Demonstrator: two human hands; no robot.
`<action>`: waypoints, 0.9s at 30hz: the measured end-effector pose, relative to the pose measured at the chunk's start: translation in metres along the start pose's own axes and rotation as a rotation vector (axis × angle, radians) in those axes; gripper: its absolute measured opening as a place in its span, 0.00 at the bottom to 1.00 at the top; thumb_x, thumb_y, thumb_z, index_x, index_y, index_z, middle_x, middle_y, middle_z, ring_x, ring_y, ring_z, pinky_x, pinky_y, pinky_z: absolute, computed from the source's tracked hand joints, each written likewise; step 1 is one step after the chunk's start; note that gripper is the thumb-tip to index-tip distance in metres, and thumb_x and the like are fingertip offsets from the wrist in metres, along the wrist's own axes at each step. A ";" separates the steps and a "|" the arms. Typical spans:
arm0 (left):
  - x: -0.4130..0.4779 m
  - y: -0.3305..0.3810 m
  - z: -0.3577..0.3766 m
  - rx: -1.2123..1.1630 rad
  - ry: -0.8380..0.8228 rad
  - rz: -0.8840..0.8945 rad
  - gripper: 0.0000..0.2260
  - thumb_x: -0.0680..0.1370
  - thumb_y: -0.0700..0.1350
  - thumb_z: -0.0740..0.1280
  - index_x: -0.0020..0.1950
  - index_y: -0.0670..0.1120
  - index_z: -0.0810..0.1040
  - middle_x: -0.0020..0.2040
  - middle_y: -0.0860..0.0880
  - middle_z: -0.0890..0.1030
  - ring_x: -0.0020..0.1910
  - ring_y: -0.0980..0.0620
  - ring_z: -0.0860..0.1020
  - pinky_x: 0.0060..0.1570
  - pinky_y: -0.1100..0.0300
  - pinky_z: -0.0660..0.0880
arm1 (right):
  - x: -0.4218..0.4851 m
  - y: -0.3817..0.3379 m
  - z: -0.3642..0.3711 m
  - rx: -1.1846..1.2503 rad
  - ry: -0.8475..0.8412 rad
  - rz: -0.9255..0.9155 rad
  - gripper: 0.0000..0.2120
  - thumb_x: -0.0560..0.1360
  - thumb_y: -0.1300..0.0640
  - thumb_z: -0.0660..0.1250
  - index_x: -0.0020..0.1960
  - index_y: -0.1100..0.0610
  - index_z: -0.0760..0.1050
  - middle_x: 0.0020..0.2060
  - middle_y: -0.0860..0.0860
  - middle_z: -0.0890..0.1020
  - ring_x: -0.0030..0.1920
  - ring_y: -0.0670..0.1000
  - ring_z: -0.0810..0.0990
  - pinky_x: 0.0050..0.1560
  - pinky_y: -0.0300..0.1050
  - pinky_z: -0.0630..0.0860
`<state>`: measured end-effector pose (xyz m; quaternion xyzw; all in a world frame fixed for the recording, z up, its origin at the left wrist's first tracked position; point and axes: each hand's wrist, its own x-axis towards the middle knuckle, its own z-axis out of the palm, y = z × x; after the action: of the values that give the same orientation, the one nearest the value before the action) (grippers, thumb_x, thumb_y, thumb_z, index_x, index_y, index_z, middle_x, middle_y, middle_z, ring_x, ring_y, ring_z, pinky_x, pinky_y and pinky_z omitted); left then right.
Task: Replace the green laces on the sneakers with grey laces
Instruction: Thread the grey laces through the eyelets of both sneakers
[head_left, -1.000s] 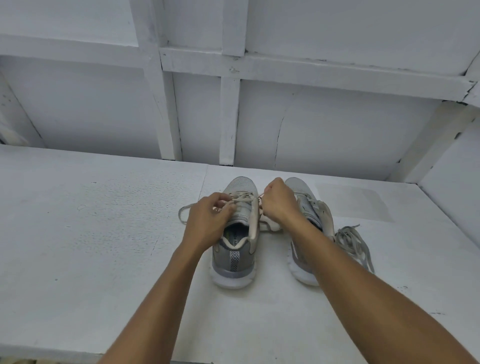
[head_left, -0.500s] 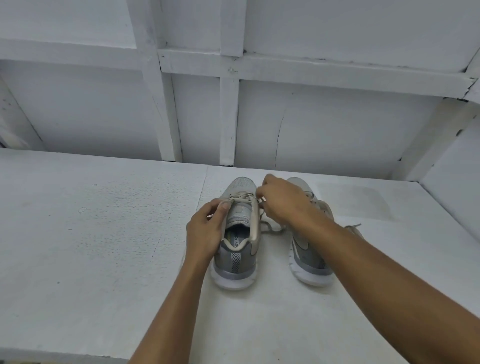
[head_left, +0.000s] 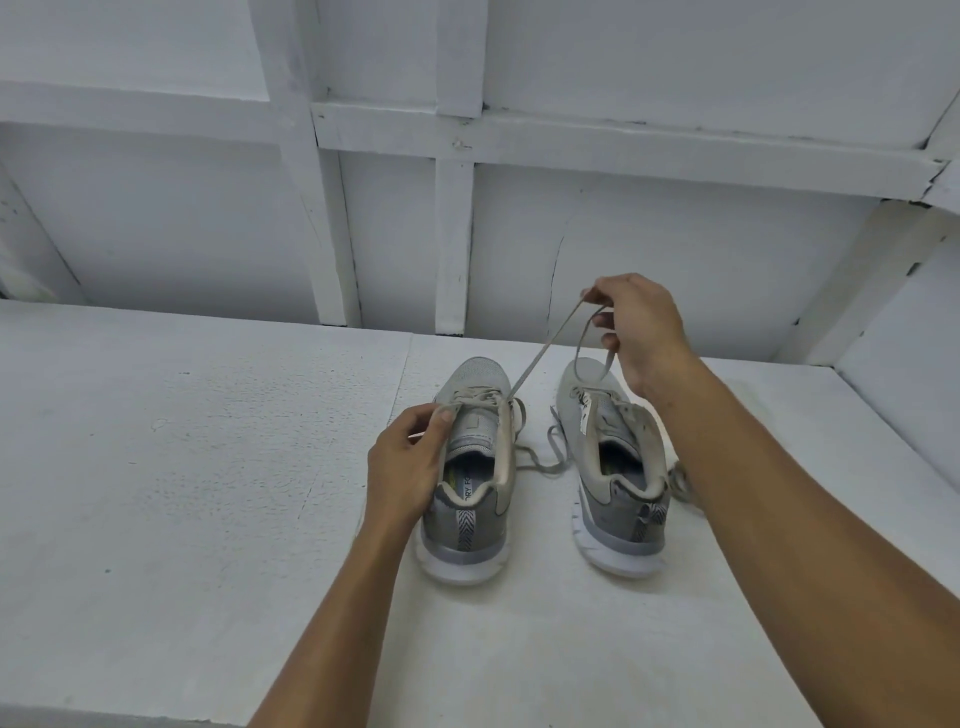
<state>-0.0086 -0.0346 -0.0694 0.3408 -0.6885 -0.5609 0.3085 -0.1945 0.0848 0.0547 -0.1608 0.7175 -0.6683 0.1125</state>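
Observation:
Two grey sneakers stand side by side on the white surface, heels toward me. My left hand (head_left: 410, 460) grips the left sneaker (head_left: 470, 499) at its left side by the eyelets, thumb on the lacing. My right hand (head_left: 636, 327) is raised above the right sneaker (head_left: 615, 467) and pinches a pale greyish lace (head_left: 540, 353), drawn taut from the left sneaker's upper eyelets up to my fingers, its end looping down below my hand. More lace (head_left: 545, 462) lies loose between the shoes.
A small heap of laces (head_left: 680, 480) shows just behind my right forearm, beside the right sneaker. A white panelled wall (head_left: 395, 218) rises behind the white table (head_left: 182, 441). The table's near edge runs along the bottom left.
My right hand has lifted up and to the right from the left sneaker's eyelets, drawing a length of lace out taut. My left hand has shifted down onto the shoe's side.

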 end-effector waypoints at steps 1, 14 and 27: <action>0.002 0.002 -0.001 0.035 -0.010 0.007 0.09 0.77 0.56 0.68 0.53 0.53 0.82 0.48 0.59 0.82 0.50 0.60 0.79 0.51 0.60 0.76 | -0.002 0.000 0.000 -0.007 -0.015 -0.003 0.06 0.76 0.59 0.62 0.41 0.55 0.76 0.41 0.48 0.81 0.37 0.48 0.73 0.33 0.41 0.65; 0.081 0.070 0.059 1.002 -0.736 0.230 0.22 0.82 0.45 0.57 0.76 0.53 0.63 0.73 0.49 0.70 0.70 0.46 0.68 0.67 0.53 0.64 | -0.038 0.016 0.013 -0.067 -0.122 0.012 0.17 0.75 0.57 0.64 0.28 0.54 0.71 0.22 0.44 0.73 0.39 0.52 0.76 0.40 0.47 0.71; 0.086 0.108 0.038 0.145 -0.616 0.006 0.18 0.76 0.42 0.64 0.65 0.45 0.68 0.48 0.47 0.80 0.53 0.49 0.76 0.54 0.52 0.70 | -0.048 0.025 0.002 -0.013 -0.357 0.248 0.08 0.79 0.65 0.60 0.45 0.67 0.75 0.42 0.62 0.79 0.46 0.60 0.85 0.50 0.52 0.82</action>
<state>-0.1026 -0.0685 0.0340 0.1740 -0.7887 -0.5864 0.0617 -0.1508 0.1024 0.0274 -0.1881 0.7047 -0.6057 0.3181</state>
